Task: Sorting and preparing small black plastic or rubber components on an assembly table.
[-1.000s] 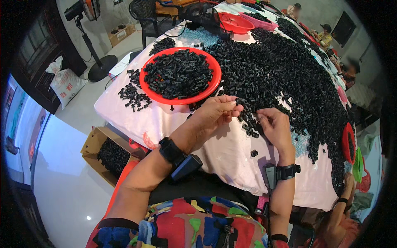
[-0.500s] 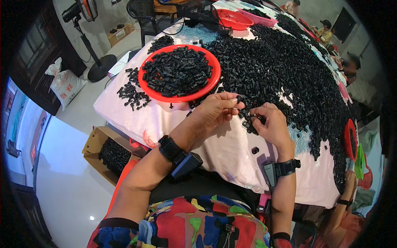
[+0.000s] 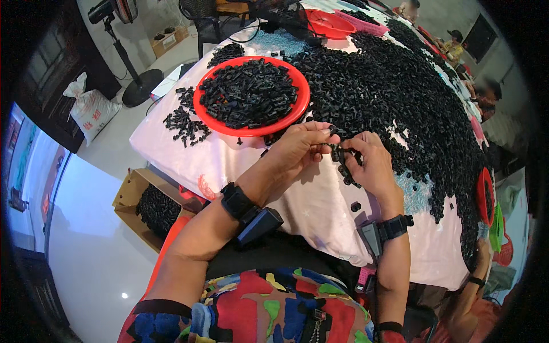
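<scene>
My left hand [image 3: 298, 147] is closed in a pinch on a small black plastic part [image 3: 333, 130], held between thumb and forefinger above the table's near edge. Close beside it on the right, my right hand [image 3: 374, 163] has its fingers curled together, and what lies inside them is mostly hidden. A few loose black parts [image 3: 346, 174] lie just under the right fingers, and a single black part [image 3: 355, 206] sits apart on the pink cloth [image 3: 311, 206]. Left of my hands, a red basin [image 3: 305, 103] is heaped with similar black pieces.
A large spread of black parts [image 3: 372, 86] covers much of the table. Small black pieces [image 3: 186, 123] lie left of the basin. A cardboard box [image 3: 128, 197] of black parts stands low at left. A co-worker's arm [image 3: 477, 274] shows at lower right; more people sit along the far side.
My right hand has moved slightly left and up, so its fingertips are closer to my left hand. My left hand keeps its pinch on the black part.
</scene>
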Action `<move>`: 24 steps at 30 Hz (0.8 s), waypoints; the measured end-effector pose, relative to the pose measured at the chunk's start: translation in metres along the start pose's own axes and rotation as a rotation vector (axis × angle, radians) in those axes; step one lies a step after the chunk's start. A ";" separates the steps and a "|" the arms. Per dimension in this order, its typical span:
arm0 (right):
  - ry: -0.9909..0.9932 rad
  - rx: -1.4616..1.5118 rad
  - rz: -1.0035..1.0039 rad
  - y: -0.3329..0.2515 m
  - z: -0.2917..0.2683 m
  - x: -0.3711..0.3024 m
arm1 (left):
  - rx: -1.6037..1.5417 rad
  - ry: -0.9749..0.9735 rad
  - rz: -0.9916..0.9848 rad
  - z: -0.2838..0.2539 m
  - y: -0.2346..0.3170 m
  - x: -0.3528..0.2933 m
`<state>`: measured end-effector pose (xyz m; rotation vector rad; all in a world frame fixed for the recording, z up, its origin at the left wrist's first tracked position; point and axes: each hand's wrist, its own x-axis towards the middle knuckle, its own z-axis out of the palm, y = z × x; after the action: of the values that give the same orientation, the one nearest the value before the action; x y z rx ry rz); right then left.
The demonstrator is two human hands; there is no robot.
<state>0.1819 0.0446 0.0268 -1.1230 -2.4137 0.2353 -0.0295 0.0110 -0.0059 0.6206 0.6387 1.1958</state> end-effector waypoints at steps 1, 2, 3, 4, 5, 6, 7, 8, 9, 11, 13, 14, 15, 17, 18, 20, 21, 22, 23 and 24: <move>-0.002 0.001 -0.004 0.000 0.001 0.001 | -0.002 0.003 0.003 0.000 -0.001 0.000; 0.005 0.009 -0.031 0.000 0.002 0.001 | 0.000 0.019 -0.007 0.001 -0.001 0.001; 0.012 0.018 -0.058 0.001 0.002 0.001 | 0.002 0.034 -0.017 0.002 -0.001 0.001; 0.012 0.018 -0.059 0.000 0.002 0.001 | 0.002 0.035 -0.018 0.001 -0.001 0.001; 0.016 0.027 -0.053 0.000 0.002 0.002 | 0.007 0.024 -0.020 0.001 -0.001 0.001; 0.019 0.035 -0.048 0.000 0.002 0.002 | 0.012 0.013 -0.022 0.001 -0.001 0.002; 0.021 0.034 -0.046 0.002 0.003 0.001 | 0.013 0.010 -0.023 0.002 -0.002 0.002; 0.099 0.042 -0.104 0.005 0.005 0.001 | 0.060 0.010 -0.032 0.003 -0.002 0.003; 0.177 0.048 -0.162 0.006 0.005 0.001 | 0.108 0.009 -0.041 0.005 -0.001 0.003; 0.167 0.253 0.002 0.003 -0.001 -0.003 | 0.143 -0.024 -0.055 0.007 0.001 0.001; 0.186 0.524 0.146 0.008 0.001 -0.005 | 0.177 -0.054 -0.067 0.008 0.000 0.000; 0.186 0.524 0.145 0.004 0.000 -0.005 | 0.195 -0.060 -0.057 0.008 -0.001 0.000; 0.220 0.608 0.155 -0.003 0.000 -0.006 | 0.212 -0.065 -0.046 0.008 -0.002 -0.001; 0.258 0.690 0.167 -0.006 0.000 -0.007 | 0.200 -0.102 -0.034 0.012 -0.001 -0.006; 0.237 0.704 0.130 -0.005 0.001 -0.008 | 0.186 -0.140 -0.025 0.014 0.000 -0.007; 0.218 0.717 0.094 -0.002 0.002 -0.009 | 0.200 -0.171 -0.015 0.012 0.002 -0.004; 0.219 0.729 0.086 -0.001 0.003 -0.009 | 0.214 -0.198 -0.004 0.010 0.002 -0.003; 0.221 0.740 0.079 -0.001 0.003 -0.009 | 0.215 -0.201 -0.005 0.010 0.000 -0.002; 0.222 0.740 0.080 -0.002 0.000 -0.009 | 0.207 -0.202 -0.007 0.010 -0.001 -0.001; 0.221 0.598 0.026 -0.005 -0.006 -0.009 | 0.200 -0.203 -0.010 0.009 -0.002 0.000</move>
<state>0.1866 0.0348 0.0309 -0.8467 -1.9379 0.7427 -0.0212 0.0092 -0.0013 0.8944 0.5915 1.0508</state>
